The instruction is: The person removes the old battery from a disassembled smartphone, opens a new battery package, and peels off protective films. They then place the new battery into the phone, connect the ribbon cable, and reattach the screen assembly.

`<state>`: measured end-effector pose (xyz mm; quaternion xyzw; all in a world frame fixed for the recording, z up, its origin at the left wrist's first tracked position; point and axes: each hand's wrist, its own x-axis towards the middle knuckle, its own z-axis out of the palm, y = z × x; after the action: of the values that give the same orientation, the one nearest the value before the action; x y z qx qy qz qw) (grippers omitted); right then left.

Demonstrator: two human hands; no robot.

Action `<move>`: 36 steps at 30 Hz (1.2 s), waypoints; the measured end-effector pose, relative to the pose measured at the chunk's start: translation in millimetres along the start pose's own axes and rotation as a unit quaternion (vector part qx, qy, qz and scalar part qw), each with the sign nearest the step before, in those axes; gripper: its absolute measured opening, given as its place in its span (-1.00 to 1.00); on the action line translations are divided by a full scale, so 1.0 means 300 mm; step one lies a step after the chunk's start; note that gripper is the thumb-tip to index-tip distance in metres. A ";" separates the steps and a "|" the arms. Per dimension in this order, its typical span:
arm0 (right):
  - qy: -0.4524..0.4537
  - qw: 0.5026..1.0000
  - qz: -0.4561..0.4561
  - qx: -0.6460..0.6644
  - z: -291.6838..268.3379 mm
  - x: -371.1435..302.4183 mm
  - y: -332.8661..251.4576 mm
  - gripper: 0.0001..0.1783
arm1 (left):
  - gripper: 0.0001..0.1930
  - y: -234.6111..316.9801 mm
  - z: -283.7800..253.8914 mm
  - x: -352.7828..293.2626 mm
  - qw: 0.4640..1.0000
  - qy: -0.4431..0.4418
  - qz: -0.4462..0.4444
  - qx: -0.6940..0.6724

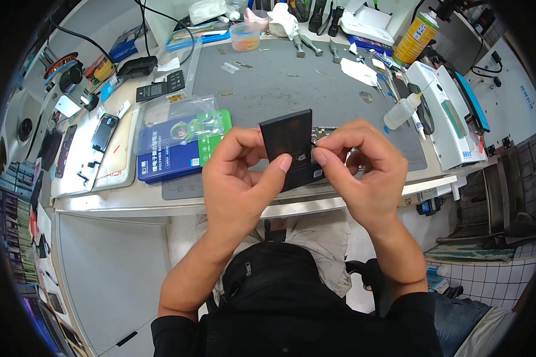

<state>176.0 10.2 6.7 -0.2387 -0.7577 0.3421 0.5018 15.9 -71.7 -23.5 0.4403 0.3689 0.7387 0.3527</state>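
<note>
In front of me, above the table's near edge, my left hand (238, 172) grips a thin black rectangular panel (287, 134), about the size of a phone. Its thumb lies on the panel's face, and the panel tilts upright. From the right, my right hand (363, 166) comes in with thumb and forefinger pinched together at the panel's right edge. Whatever small piece lies between those fingertips is too hidden to name. Behind the panel, part of a circuit board (323, 133) shows between my hands. A grey work mat (268, 83) lies beneath them.
To the left are a blue and green box (171, 156), a clear plastic bag (161, 125) and a phone (105, 132). On the right stand a needle-tipped bottle (402, 112), a yellow spray can (417, 38) and a white machine (443, 113). Several tools (307, 46) lie at the back.
</note>
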 end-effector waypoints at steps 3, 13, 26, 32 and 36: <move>0.014 1.000 0.010 0.003 0.012 -0.001 0.004 -0.85 | -0.72 -0.009 0.006 -0.009 1.000 0.011 0.006 -0.007; 0.012 1.000 -0.012 -0.002 0.004 -0.001 0.014 -0.80 | -0.71 -0.009 0.005 -0.021 0.999 -0.001 0.014 -0.033; 0.032 0.994 -0.095 -0.046 0.002 -0.007 -0.011 -0.82 | -0.70 -0.025 0.005 -0.033 0.997 -0.026 0.074 -0.006; 0.025 0.990 -0.129 -0.041 0.003 -0.007 -0.013 -0.81 | -0.69 -0.021 0.012 -0.037 0.996 -0.023 0.091 0.012; 0.011 0.990 -0.130 -0.052 0.005 -0.013 -0.019 -0.80 | -0.67 0.000 0.064 -0.045 0.998 0.031 0.039 -0.027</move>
<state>176.0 3.5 8.3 -0.1676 -0.7937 0.2315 0.5370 38.2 -78.7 -22.2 0.4217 0.3425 0.7746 0.3238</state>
